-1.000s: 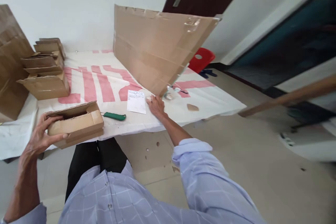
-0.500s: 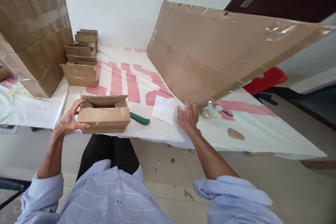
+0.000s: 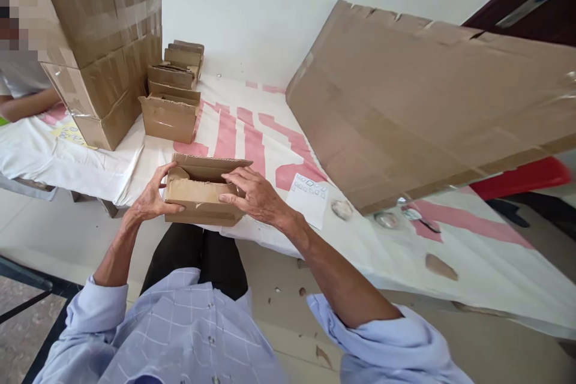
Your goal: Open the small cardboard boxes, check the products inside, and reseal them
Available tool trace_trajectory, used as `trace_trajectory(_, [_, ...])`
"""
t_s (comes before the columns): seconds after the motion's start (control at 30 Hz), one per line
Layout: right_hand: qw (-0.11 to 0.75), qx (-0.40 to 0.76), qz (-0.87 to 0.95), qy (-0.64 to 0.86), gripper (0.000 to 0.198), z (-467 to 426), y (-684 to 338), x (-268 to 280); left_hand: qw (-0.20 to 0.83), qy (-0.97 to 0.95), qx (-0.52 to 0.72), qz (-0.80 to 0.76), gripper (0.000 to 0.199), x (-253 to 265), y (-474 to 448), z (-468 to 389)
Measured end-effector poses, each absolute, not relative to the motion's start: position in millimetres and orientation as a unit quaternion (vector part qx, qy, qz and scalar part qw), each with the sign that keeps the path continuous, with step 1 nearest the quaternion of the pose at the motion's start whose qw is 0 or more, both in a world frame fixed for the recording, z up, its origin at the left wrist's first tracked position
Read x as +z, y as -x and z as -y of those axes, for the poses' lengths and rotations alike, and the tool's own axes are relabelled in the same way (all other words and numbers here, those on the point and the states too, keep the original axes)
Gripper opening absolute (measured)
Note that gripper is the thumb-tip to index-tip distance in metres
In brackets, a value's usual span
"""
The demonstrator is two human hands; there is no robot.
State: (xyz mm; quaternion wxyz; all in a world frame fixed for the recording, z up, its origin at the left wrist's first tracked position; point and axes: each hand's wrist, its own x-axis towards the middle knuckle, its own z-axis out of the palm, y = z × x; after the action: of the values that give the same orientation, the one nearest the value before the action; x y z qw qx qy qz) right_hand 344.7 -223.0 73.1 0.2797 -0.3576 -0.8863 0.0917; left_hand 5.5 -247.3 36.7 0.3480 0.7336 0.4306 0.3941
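A small cardboard box (image 3: 200, 192) with its top flaps raised lies at the table's front edge. My left hand (image 3: 150, 197) grips its left end, thumb along the front and fingers round the back corner. At the right end, my right hand (image 3: 256, 192) has its thumb on the front flap and its fingers bent over the top opening. Just right of that hand lies a white paper (image 3: 307, 199) with small drawn shapes. The green knife seen earlier is hidden by my right hand and forearm.
Several small open boxes (image 3: 171, 115) stand in a row at the back left, beside a tall stack of taped cartons (image 3: 105, 60). A large cardboard sheet (image 3: 405, 108) leans at the right. Clear tape rolls (image 3: 386, 219) lie below it. Another person's arm (image 3: 31, 105) shows at far left.
My right hand has moved left from beside the large cardboard sheet onto the small box's right end. A tape roll now shows where that hand was. The view has shifted.
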Motion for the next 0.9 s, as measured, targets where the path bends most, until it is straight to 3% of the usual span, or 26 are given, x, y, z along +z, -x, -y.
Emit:
trace_trajectory(0.13, [0.269,0.112,0.879,0.377,0.026,220,-346,74,0.374,-0.733,0.389,-0.414,0.126,27,0,247])
trace_trajectory(0.33, [0.318,0.124,0.847,0.408,0.025,218,-344,73,0.378,-0.719,0.425,-0.400,0.132,15,-7,246])
trace_trajectory(0.6, [0.398,0.091,0.791,0.455,0.039,197,-367,53,0.366,-0.702,0.460,-0.401,0.162,-19,-34,249])
trace_trajectory(0.9, [0.418,0.075,0.767,0.482,0.044,189,-378,34,0.349,-0.699,0.416,-0.465,0.149,-50,-40,257])
